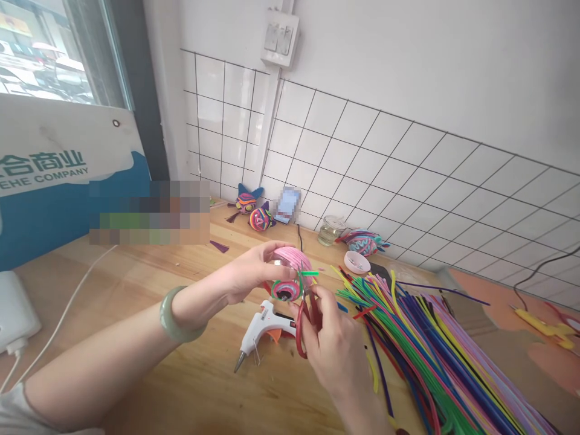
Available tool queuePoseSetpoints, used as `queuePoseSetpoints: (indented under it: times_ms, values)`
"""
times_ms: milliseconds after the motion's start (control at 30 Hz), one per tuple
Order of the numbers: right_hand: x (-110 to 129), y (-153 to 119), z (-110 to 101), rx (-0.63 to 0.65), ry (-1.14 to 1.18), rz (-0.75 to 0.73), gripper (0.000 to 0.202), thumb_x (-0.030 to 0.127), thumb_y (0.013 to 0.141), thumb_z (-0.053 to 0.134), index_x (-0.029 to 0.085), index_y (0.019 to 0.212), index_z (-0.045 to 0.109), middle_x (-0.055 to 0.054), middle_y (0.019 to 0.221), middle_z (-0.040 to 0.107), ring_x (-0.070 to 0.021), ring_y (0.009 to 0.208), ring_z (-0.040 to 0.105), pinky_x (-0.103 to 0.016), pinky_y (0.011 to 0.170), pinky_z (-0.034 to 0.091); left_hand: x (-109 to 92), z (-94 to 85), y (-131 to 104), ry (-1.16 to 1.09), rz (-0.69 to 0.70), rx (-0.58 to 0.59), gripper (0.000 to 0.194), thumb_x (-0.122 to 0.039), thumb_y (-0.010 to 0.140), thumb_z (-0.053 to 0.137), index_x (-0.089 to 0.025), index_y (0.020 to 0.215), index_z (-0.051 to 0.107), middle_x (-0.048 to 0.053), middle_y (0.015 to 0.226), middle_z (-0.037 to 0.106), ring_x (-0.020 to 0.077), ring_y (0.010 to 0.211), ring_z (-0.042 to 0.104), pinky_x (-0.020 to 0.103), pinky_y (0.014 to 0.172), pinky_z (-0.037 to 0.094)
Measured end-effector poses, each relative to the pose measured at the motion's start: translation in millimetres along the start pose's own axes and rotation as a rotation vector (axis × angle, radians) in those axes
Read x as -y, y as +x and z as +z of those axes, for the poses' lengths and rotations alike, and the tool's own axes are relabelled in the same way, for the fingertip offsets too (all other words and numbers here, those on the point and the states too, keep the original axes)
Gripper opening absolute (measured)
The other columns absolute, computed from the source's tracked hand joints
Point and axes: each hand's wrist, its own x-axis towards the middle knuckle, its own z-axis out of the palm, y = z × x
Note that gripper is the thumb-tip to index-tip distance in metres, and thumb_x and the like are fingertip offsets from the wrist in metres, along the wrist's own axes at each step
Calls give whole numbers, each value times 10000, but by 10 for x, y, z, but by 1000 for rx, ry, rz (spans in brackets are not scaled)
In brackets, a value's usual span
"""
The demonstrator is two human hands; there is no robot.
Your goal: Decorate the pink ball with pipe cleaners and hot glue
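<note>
My left hand [267, 269] is closed around a round ornament [294, 258] wrapped partly in pink pipe cleaner, with a clear part showing and a ringed disc of green, pink and black on its lower front. In my right hand [333, 326] is a pair of scissors [302, 332] with red handles. Its blades point up, right by the ornament, where a short green pipe cleaner piece [310, 273] sticks out to the right across them. Whether the blades touch it I cannot tell. Below the ornament a white hot glue gun [260, 329] lies on the table, nozzle toward me.
Many coloured pipe cleaners [421, 338] are spread at the right. Along the wall stand finished-looking wrapped ornaments [260, 217], a phone [287, 205], a glass jar [331, 231] and a small pink dish [357, 262]. A white cable [63, 320] crosses the left side.
</note>
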Motion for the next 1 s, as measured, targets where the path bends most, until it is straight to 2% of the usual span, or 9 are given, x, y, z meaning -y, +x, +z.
queuePoseSetpoints:
  times_ms: [100, 267, 400, 533, 733, 900, 1000]
  values:
    - [3, -1, 3, 3, 7, -1, 302, 395, 948, 391, 140, 1039, 524, -42, 677, 683, -207, 557, 659, -285, 501, 437, -12, 13, 2, -17, 6, 4, 472, -247, 697, 707, -162, 1137, 558, 86, 1025, 654, 194, 840, 622, 269, 626, 461]
    - [11, -8, -12, 103, 113, 108, 244, 370, 918, 453, 173, 1052, 507, -23, 701, 683, -200, 592, 664, -272, 516, 437, -11, 21, 13, -5, -5, -35, 503, -227, 674, 713, -154, 1146, 555, 87, 1021, 654, 192, 831, 623, 276, 642, 465]
    - [6, -8, -20, 134, 173, 144, 255, 397, 910, 462, 185, 1045, 501, -23, 719, 688, -198, 606, 664, -268, 523, 442, 3, 25, 18, 7, -2, -43, 516, -238, 676, 711, -155, 1158, 547, 91, 1042, 651, 200, 858, 624, 290, 667, 470]
    - [-7, -7, -16, 138, 172, 127, 253, 395, 925, 436, 181, 1040, 502, -25, 718, 689, -191, 591, 662, -258, 505, 435, 9, 41, 13, 10, 1, -50, 528, -227, 679, 706, -159, 1174, 535, 95, 1075, 645, 219, 925, 619, 294, 695, 469]
    - [-24, 6, -4, 96, 66, 44, 266, 382, 935, 408, 155, 1034, 506, -39, 693, 687, -213, 582, 662, -277, 503, 422, 20, 41, 24, 20, 6, -56, 509, -237, 672, 712, -140, 1147, 557, 92, 992, 660, 204, 850, 625, 282, 673, 466]
    - [-27, 5, -8, 128, 138, 68, 256, 374, 934, 420, 163, 1054, 498, -32, 723, 691, -197, 613, 666, -264, 526, 434, 39, 13, 39, 16, 24, -5, 427, -217, 690, 688, -156, 1100, 585, 75, 985, 665, 191, 852, 619, 266, 663, 456]
    - [-27, -5, -26, 156, 160, 90, 267, 388, 926, 436, 170, 1067, 494, -12, 689, 676, -192, 594, 657, -260, 512, 425, 47, 10, 41, 10, 17, -14, 451, -225, 682, 697, -157, 1113, 581, 81, 1006, 660, 200, 870, 618, 272, 665, 460]
